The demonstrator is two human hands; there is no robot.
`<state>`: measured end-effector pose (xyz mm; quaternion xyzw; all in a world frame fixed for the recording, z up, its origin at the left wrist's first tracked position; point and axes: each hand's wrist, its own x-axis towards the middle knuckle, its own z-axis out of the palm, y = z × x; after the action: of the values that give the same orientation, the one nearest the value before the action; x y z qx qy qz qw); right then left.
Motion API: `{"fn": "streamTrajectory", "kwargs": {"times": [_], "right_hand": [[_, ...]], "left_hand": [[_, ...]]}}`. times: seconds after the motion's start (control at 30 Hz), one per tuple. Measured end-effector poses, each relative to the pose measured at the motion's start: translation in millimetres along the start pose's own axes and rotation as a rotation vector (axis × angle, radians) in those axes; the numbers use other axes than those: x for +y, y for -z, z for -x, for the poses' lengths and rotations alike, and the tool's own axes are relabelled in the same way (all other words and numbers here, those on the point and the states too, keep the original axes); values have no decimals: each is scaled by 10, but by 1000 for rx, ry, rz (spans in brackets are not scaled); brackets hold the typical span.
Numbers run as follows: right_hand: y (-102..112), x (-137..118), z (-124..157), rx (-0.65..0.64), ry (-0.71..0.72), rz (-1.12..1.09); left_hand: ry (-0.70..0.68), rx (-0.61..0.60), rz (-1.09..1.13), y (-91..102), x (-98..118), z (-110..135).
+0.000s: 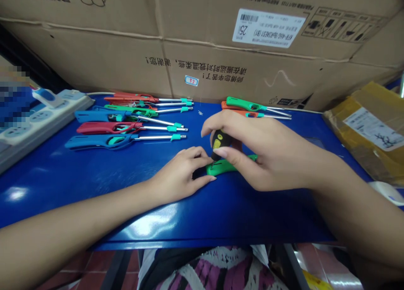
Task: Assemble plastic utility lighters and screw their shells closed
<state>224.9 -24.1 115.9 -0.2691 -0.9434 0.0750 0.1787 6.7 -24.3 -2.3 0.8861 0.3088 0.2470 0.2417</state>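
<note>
My right hand is closed around the stubby black and yellow handle of a screwdriver. The screwdriver stands nearly upright, its shaft pointing down at the left end of a green gas lighter lying on the blue table. My left hand pinches that same end between thumb and fingers, steadying it against the tabletop. Most of the lighter's right part is hidden behind my right hand.
Behind my left hand lie several long-nosed lighters, among them a blue one and a red one. Another green lighter lies at the back right. A power strip sits left, a taped box right, and a cardboard wall behind.
</note>
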Motion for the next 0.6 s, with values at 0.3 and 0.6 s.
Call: {"fn": "streamTrajectory", "kwargs": {"times": [0.3,0.6], "right_hand": [[-132,-9,-22,113,47,85],[-67,-70,5,26,-6,-60]], "left_hand": [[47,18,44,2,26,-12],[25,0,24,-9,-4,-4]]}}
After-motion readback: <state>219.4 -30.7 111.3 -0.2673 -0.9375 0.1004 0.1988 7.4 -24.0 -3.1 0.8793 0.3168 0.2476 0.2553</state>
